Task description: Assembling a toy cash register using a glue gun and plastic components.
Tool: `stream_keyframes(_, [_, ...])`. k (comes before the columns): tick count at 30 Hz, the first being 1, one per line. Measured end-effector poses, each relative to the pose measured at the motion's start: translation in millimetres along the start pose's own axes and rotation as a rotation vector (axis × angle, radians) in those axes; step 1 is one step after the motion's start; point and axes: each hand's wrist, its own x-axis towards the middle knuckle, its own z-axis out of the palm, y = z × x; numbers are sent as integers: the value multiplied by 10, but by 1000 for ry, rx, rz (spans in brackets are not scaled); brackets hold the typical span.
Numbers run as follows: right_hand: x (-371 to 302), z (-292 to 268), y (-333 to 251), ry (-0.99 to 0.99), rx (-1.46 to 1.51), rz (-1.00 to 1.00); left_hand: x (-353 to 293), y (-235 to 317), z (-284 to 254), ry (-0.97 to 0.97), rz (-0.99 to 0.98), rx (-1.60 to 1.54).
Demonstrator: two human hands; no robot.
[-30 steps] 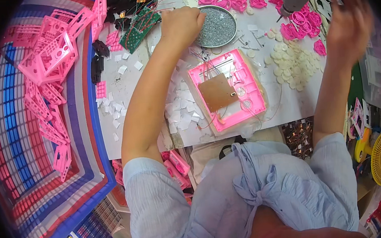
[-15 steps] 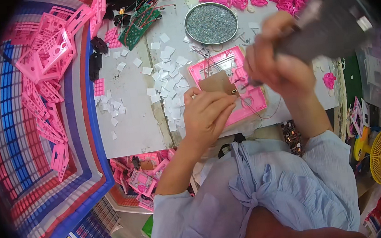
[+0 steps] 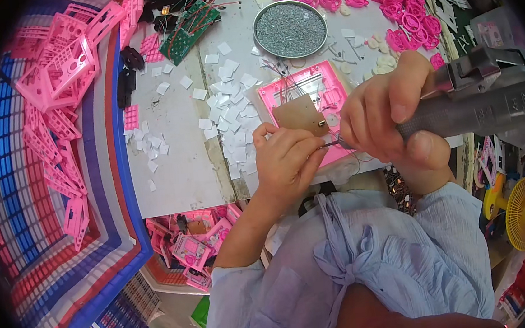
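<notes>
My right hand [image 3: 388, 106] is wrapped round a grey power screwdriver [image 3: 479, 107], its thin bit pointing left. The thumb and forefinger of my left hand [image 3: 287, 159] are pinched together at the bit's tip; whatever they hold there is too small to make out. Under both hands lies an open pink plastic housing [image 3: 325, 77]. A brown circuit board [image 3: 296, 116] sits inside it, with thin wires running out at the top and bottom. My right hand and the tool hide the housing's right part.
Beyond the housing stands a round dish [image 3: 291, 29] of small metal screws. White square pads [image 3: 230, 117] are scattered to its left, near a green circuit board [image 3: 191, 29]. Pink rings [image 3: 409, 20] pile up at the far right. A striped bin [image 3: 123, 176] holds pink frames [image 3: 64, 69].
My right hand has brought the screwdriver down and nearer to me, from over the housing's right side. Its bit now meets my left fingertips, which stay almost in place.
</notes>
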Motion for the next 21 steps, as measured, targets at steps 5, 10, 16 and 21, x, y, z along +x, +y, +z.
stream_keyframes(5, [-1,-22,-14,-24,-7,-5,17,0,18,1,3,0])
stream_keyframes(10, [-33,24,30,-18,8,23,71,22,3,-66,9,12])
stream_keyframes(16, [-42,35,44,-21,-17,39,88,52,-36,-89,3,34])
stream_keyframes(21, [-56,45,56,-24,10,54,64,57,-38,-76,-3,34])
